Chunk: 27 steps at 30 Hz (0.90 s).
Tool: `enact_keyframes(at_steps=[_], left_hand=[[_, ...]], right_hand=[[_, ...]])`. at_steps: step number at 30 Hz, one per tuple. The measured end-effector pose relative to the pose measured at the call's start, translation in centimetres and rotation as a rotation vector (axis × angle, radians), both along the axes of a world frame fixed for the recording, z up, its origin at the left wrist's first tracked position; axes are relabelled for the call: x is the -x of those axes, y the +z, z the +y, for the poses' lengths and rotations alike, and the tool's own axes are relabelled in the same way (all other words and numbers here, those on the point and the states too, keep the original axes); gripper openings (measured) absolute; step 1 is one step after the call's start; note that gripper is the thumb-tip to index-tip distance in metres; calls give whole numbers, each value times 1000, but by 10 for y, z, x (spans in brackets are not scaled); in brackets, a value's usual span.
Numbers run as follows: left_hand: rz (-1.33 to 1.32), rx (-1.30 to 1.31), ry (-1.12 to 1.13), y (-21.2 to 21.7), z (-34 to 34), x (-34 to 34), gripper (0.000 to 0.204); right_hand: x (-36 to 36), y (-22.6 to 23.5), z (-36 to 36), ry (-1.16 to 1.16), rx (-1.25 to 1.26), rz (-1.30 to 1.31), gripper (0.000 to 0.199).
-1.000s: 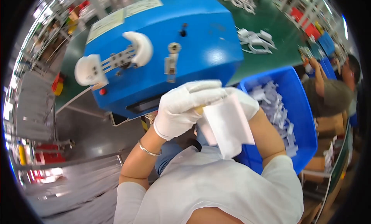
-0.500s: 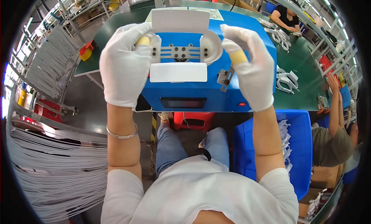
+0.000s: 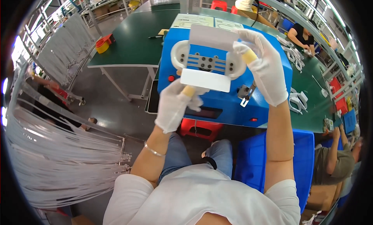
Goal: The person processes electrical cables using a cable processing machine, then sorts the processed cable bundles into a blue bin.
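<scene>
A blue bench machine (image 3: 239, 110) bears a metal slotted bar (image 3: 206, 62) between two rounded white cups, the left cup (image 3: 179, 56) and the right cup (image 3: 236, 67). Behind the bar stands an upper white panel (image 3: 211, 36); in front lies a lower white panel (image 3: 206, 80). My left hand (image 3: 173, 108), in a white glove with yellow tape on the thumb, closes on the lower panel's left part, its fingers partly hidden. My right hand (image 3: 268, 67), gloved and taped alike, is at the right cup and the upper panel's right end, with thumb and forefinger apart.
White looped parts (image 3: 298, 101) lie on the green table (image 3: 132, 42) at right. Below stands a blue bin (image 3: 250, 163). A small metal bracket (image 3: 244, 93) is on the machine's front right. Many white strips (image 3: 70, 159) hang at left. Co-workers sit at the right.
My left hand has come off the left cup and moved down to the lower panel. My right hand has moved closer to the right cup and upper panel. The view has shifted.
</scene>
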State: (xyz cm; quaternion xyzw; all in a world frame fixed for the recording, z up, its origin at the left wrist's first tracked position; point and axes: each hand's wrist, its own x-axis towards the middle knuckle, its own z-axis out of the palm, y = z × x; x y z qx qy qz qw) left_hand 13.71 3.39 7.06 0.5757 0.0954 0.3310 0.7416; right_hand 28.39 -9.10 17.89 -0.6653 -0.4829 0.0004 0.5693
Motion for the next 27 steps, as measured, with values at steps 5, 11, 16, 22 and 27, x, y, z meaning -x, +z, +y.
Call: enact_keyframes(at_steps=[5,11,16,22,27], left_hand=[[69,128,-133,3,11,-4,23],[91,-843,898,-5,75,69,22],[191,-567,1930,41,115,221,38],[958,-699,2382,69,158,320,38],[980,-822,2164,77,147,329,35]], right_hand=[[5,3,21,15,83,-2,21],[-1,-14,-17,-241,41,-321,29],[-2,-24,-41,-268,12,-403,37],[0,-32,-37,-170,9,-328,67],[2,-28,-52,-125,42,-303,65]])
